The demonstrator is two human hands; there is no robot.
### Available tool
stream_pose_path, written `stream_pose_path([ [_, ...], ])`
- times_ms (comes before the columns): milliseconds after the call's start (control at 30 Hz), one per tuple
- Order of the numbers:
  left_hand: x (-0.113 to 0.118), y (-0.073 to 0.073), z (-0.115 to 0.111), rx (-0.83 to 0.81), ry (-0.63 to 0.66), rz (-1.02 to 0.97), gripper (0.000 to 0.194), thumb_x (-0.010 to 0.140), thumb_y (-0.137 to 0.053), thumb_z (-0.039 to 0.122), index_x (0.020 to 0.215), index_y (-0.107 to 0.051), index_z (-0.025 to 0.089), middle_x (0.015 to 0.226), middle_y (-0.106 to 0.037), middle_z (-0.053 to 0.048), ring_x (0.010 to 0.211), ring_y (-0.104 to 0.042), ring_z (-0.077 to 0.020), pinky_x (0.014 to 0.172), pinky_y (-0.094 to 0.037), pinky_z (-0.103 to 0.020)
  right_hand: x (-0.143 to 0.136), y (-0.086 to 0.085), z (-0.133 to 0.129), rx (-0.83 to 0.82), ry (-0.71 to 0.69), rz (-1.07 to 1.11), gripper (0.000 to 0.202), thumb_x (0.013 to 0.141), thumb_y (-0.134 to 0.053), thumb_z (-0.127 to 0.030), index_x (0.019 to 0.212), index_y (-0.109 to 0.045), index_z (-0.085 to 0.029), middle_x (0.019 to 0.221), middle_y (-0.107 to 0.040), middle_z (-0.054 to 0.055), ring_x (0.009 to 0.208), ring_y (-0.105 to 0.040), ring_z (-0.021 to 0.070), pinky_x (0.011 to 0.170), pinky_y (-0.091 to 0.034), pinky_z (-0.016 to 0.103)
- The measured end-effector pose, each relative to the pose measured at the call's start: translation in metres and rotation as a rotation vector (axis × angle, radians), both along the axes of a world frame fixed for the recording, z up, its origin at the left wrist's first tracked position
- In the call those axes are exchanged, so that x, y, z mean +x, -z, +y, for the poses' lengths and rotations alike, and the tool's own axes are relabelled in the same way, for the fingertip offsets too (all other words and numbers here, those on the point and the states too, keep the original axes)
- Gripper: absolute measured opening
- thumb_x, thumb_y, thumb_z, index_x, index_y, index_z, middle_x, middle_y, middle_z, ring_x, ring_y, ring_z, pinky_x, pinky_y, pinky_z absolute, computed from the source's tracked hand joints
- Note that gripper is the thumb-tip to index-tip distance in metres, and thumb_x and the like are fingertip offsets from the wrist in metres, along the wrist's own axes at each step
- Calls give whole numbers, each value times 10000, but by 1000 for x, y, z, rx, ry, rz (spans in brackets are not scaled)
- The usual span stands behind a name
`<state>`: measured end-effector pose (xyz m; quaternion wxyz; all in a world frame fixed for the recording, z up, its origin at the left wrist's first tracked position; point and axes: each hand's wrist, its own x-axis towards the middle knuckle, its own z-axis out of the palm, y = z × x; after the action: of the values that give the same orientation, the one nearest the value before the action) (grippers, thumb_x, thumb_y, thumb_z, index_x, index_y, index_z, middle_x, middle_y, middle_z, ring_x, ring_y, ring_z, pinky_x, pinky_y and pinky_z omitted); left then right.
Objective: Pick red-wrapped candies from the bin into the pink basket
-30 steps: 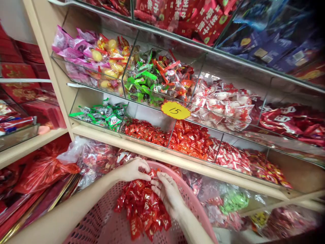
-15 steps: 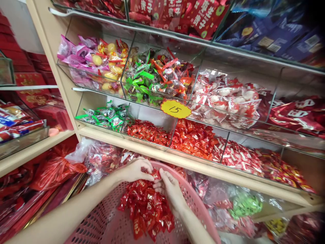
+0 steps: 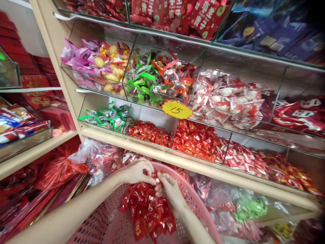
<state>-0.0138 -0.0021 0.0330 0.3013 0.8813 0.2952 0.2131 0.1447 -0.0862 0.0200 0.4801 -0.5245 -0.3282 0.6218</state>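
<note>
Over the far side of a pink perforated basket (image 3: 200,210), my left hand (image 3: 141,172) and my right hand (image 3: 169,189) meet, fingers curled in. Between their fingertips is a small red candy packet (image 3: 154,174), pinched from both sides. Right below it, a pile of shiny red wrapped candies (image 3: 149,213) lies inside the basket, close beside my right palm. Part of the packet is hidden by my fingers.
Beyond the basket, a wooden shelf edge (image 3: 142,148) runs across, below clear bins of red candies (image 3: 195,139) and green-wrapped candies (image 3: 113,117). A yellow tag (image 3: 177,109) marked 15 hangs above. Plastic bags (image 3: 99,156) lie under the shelf.
The view has shifted slightly, so the shelves sit a little further right and lower. Both hands still pinch the packet, with their fingers slightly rearranged.
</note>
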Motion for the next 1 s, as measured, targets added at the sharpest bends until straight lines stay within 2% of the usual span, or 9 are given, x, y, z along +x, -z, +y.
stream_pose_path([
  [133,0,-7,-1,-28,27,-25,418,818,-512,487,582,-633,164,769,-653,5,808,-549,-129,790,-353,-230,1,-1,-1,53,35,36,301,721,-625,-446,804,-523,-175,606,-598,-23,512,-571,94,563,-441,212],
  [200,0,-9,-1,-84,23,-42,540,912,-328,458,584,-635,159,724,-644,1,799,-560,-126,798,-354,-230,3,-3,-2,134,45,14,312,702,-652,-419,854,-539,-172,707,-611,-4,595,-587,106,615,-451,227],
  [267,0,-10,0,-125,-4,-44,579,931,-261,448,603,-638,156,710,-637,-2,790,-563,-132,793,-359,-235,4,-3,-4,225,64,-48,350,672,-685,-388,908,-538,-176,802,-605,8,632,-571,105,621,-447,230],
  [400,0,-8,2,-91,23,-35,439,897,-379,443,726,-664,155,764,-646,-7,789,-556,-143,761,-376,-239,7,0,-7,383,99,-266,345,692,-657,-315,986,-528,-189,895,-578,17,618,-495,94,586,-430,225],
  [533,-1,-8,1,-80,69,-26,340,865,-457,431,840,-684,178,881,-653,-20,875,-545,-151,794,-380,-246,8,4,-10,485,40,-542,317,760,-550,-223,1074,-513,-201,944,-584,33,727,-517,140,656,-434,260],
  [700,-1,-8,2,-48,102,-74,206,802,-579,356,819,-692,185,876,-667,-15,873,-550,-149,836,-378,-269,6,6,-12,558,-24,-683,359,776,-522,-166,1129,-497,-231,1012,-588,23,763,-535,148,722,-429,285],
  [800,-1,-9,2,-58,127,-106,159,803,-572,269,754,-676,158,839,-671,-18,826,-562,-135,817,-391,-261,4,7,-11,555,-31,-665,345,775,-550,-198,1117,-510,-224,986,-596,26,720,-527,139,692,-435,280],
  [900,-1,-9,2,-54,109,-112,145,795,-561,232,732,-660,147,827,-670,-21,823,-562,-138,818,-391,-265,4,9,-9,469,-19,-456,361,749,-608,-286,1090,-523,-200,974,-599,42,740,-549,143,691,-460,282],
  [1000,0,-9,3,-84,123,-116,170,804,-541,244,736,-654,138,825,-668,-29,820,-561,-143,812,-395,-265,6,9,-6,348,-7,-250,332,712,-648,-387,955,-569,-174,851,-615,31,701,-580,140,682,-483,286],
])
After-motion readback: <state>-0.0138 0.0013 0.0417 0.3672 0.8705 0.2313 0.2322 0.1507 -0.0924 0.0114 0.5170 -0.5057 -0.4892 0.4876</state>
